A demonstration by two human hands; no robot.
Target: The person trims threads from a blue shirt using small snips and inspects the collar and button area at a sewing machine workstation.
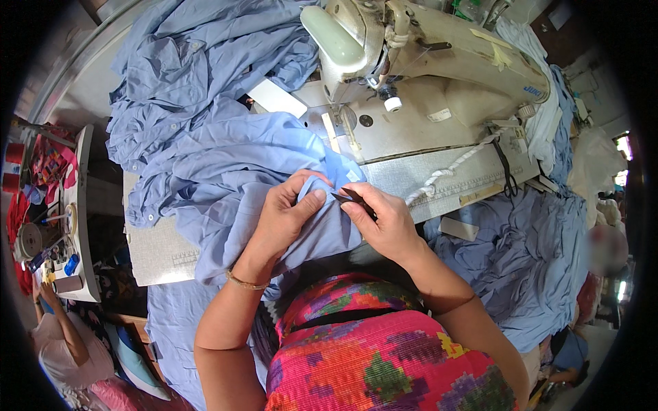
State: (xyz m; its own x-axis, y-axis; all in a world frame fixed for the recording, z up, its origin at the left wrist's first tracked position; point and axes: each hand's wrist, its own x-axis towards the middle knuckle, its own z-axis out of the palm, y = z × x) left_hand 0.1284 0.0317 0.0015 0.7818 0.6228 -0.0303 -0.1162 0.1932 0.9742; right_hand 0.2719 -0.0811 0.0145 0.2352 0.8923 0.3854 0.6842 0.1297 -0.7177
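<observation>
Blue cloth (pixel 233 171) lies bunched on the desk (pixel 156 252), in front of the sewing machine (pixel 428 61), part of it hanging past the front edge; looks light, soft and limp, probably prone to slide and crease, not fragile; best hold is likely a thumb-and-finger pinch on a small fold, bulk left slack; left hand (pixel 288 209) is clamped in such a pinch; right hand (pixel 385 220) is closed around dark snips (pixel 358 201), tips at the fold; can't tell if the blades touch it.

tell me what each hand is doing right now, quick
Left hand: closed, pinching the light blue cloth.
Right hand: closed, holding small dark snips.
</observation>
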